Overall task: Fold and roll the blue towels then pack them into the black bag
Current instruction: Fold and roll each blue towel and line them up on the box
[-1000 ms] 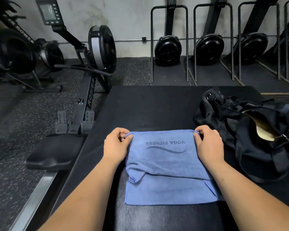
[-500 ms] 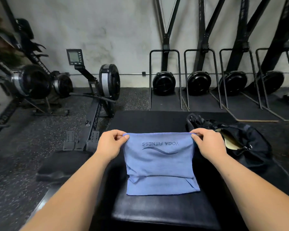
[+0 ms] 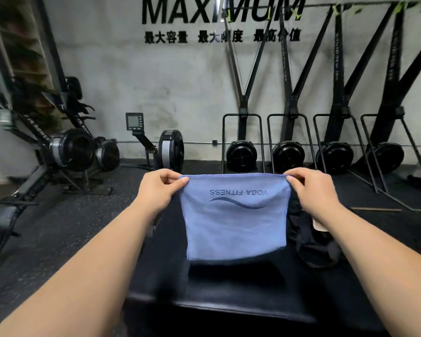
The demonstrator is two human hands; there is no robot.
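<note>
Lifted off the black bench (image 3: 229,300) since half a second ago, the blue towel (image 3: 236,222) now hangs folded above the bench's middle, logo upside down. Above the bench's left side, the left hand (image 3: 159,188) pinches the towel's top left corner between thumb and curled fingers. The right hand (image 3: 311,190) pinches the top right corner likewise, over the black bag (image 3: 311,242) lying on the bench's right side.

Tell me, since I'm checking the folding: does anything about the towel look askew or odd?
The blue towel, pinched at its top corners by the left hand and right hand, hangs with its YOGA FITNESS print upside down, and its bottom edge slants, lower on the left. No damage shows.
</note>
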